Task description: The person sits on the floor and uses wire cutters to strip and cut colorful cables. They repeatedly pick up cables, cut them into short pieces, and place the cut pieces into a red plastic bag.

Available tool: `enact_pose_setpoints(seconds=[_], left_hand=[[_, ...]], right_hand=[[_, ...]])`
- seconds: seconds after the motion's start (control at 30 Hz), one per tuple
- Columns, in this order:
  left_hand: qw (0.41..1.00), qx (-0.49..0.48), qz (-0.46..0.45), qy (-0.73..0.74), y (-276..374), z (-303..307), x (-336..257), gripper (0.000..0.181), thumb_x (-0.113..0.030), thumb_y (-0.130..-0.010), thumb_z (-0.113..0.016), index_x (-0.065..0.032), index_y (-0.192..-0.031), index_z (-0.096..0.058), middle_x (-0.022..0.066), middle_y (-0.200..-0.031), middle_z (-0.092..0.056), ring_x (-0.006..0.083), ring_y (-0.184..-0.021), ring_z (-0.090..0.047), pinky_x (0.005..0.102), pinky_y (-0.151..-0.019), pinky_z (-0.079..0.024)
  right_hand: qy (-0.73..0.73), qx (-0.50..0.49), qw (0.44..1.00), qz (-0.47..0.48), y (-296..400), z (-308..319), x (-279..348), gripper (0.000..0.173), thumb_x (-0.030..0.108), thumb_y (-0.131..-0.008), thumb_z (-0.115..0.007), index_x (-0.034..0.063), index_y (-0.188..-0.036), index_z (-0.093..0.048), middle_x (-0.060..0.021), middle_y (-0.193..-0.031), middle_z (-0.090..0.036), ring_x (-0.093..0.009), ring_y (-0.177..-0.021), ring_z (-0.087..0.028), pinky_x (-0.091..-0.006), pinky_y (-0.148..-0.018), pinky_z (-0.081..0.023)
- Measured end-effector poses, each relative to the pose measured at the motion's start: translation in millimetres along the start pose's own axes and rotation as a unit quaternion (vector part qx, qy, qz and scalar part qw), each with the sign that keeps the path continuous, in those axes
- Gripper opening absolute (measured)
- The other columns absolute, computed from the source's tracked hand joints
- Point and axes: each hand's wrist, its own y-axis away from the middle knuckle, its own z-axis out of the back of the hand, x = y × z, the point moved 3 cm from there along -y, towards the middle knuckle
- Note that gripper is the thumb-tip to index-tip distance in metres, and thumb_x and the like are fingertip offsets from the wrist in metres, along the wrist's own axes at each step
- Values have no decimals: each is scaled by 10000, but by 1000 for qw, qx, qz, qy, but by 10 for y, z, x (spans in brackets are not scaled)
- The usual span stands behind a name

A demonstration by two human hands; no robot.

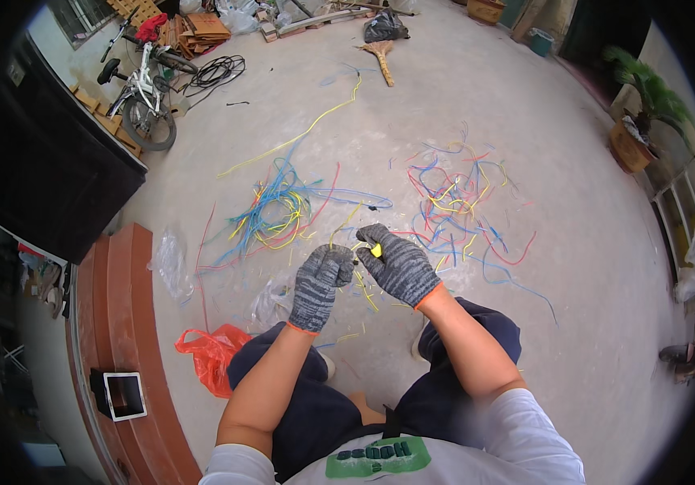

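My left hand (321, 285), in a grey knitted work glove with an orange cuff, pinches a thin yellow wire (346, 222) that sticks up past the fingers. Close beside it, my right hand (400, 265) wears a matching glove and is closed around a small yellow tool (376, 249), mostly hidden by the fingers. I cannot tell what kind of tool it is. A coiled bundle of blue, yellow and red wires (274, 209) lies beyond my left hand. To the right spreads a loose tangle of coloured wires (453, 197). Short yellow scraps (367, 292) litter the floor below my hands.
A red plastic bag (217, 357) lies by my left knee, near clear plastic film (171, 264). Reddish steps (135, 315) run along the left. Farther off are a folding bicycle (144, 97), a black cable coil (217, 73), a broom (380, 57) and a potted plant (632, 145).
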Motion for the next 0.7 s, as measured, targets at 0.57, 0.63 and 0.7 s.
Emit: enact_pose_setpoints(seconds=[0.57,0.63,0.7], left_hand=[[968,177,1,-179,25,40,-29,293,-174,-861,-539,15,-1084,-520,59,-865,-608,111,-756,-557,239,-683,-461],[980,176,74,-62,70,-11,-126,319,-176,-867,-529,18,-1119,-498,68,-870,-610,115,-747,-557,239,-688,-461],[981,177,66,-51,73,25,-72,327,-173,-873,-519,19,-1136,-485,75,-875,-612,117,-736,-558,243,-683,-463]], right_hand=[[22,2,994,108,-89,-33,-99,310,107,-649,-653,57,-943,-573,-147,-894,-584,-325,-835,-563,-369,-722,-459],[39,16,995,93,-100,-5,-45,295,118,-653,-650,59,-930,-569,-147,-881,-585,-330,-824,-562,-375,-708,-458],[44,26,995,81,-106,-3,-29,274,126,-662,-644,60,-916,-565,-149,-867,-586,-337,-810,-561,-383,-693,-456]])
